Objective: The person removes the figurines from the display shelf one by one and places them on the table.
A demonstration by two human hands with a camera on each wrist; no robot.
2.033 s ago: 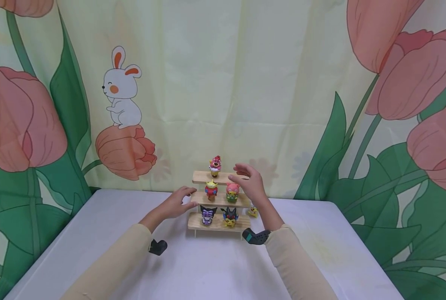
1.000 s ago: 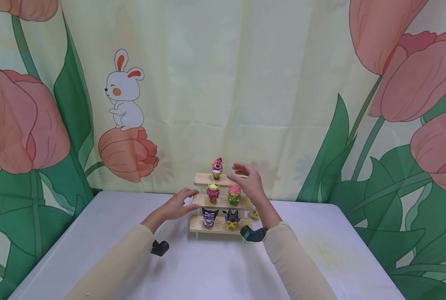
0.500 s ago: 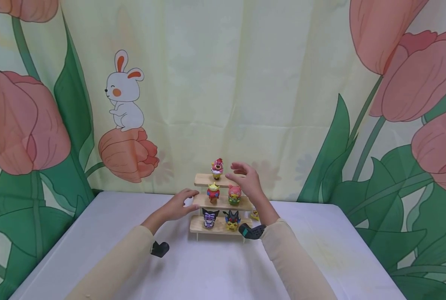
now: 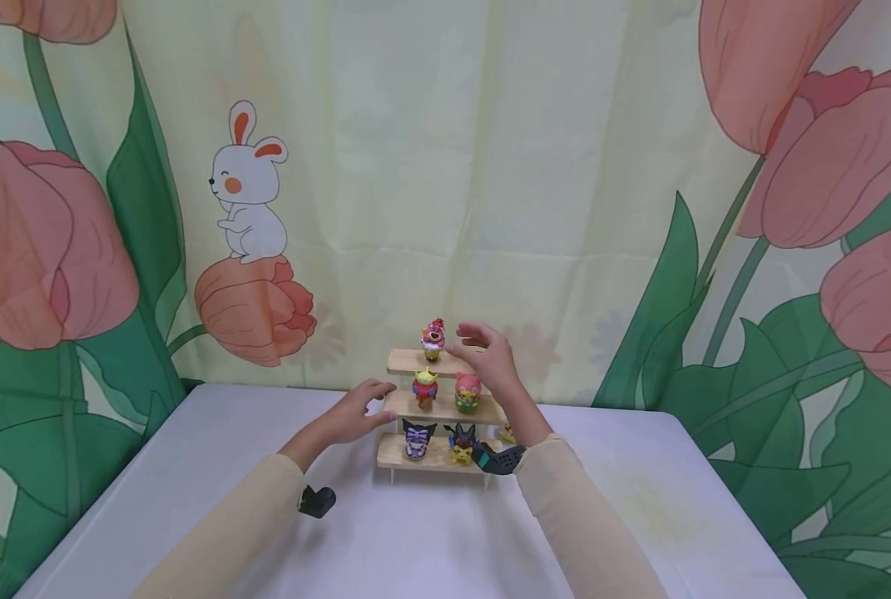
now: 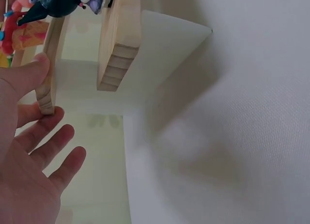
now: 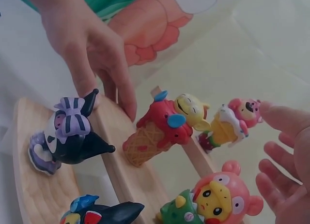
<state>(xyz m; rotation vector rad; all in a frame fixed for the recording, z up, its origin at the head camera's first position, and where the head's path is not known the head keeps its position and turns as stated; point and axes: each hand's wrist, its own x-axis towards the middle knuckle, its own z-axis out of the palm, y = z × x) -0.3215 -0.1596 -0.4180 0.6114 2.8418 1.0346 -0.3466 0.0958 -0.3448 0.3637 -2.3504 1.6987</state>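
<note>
A three-tier wooden display shelf [image 4: 443, 407] stands on the white table. My left hand [image 4: 344, 418] pinches the left end of its middle board, thumb above and fingers at the end, as the left wrist view shows. On the top board sits a pink bear figurine [image 4: 433, 338]. My right hand [image 4: 492, 359] hovers just right of it, fingers loosely bent, holding nothing; whether the thumb touches the bear, I cannot tell. The middle board bears a red figurine with a yellow head [image 6: 164, 122] and a pink-hooded figurine [image 4: 467, 393].
On the bottom board stand a purple figurine with black ears [image 4: 416, 439] and a black-eared yellow figurine [image 4: 461, 444]. A small yellow figurine [image 4: 507, 433] is partly hidden behind my right wrist. A tulip-print curtain [image 4: 535, 183] hangs behind the table.
My right hand has shifted slightly left, closer to the pink bear figurine. The left hand keeps its hold on the middle board. The figurines stay in their places.
</note>
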